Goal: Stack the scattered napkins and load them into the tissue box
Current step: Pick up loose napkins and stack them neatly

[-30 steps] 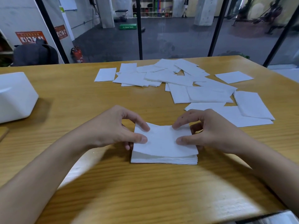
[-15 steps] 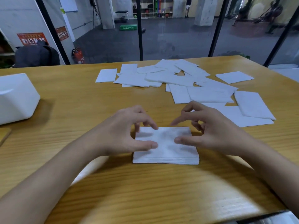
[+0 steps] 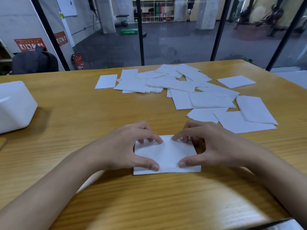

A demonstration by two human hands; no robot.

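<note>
Both hands are curling over the napkin stack [image 3: 166, 155] on the near desk [image 3: 83, 113], left hand [image 3: 126, 146] and right hand [image 3: 214, 145] pinching it between thumb on the near edge and fingertips on the far edge. Squeezing harder, I reckon, risks buckling the thin top sheets and skewing the pile. Scattered napkins [image 3: 199, 97] are lying beyond, the tissue box [image 3: 15, 105] sitting far left.

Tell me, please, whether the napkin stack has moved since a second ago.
No; the napkin stack lies where it was, judged against the tissue box.
</note>
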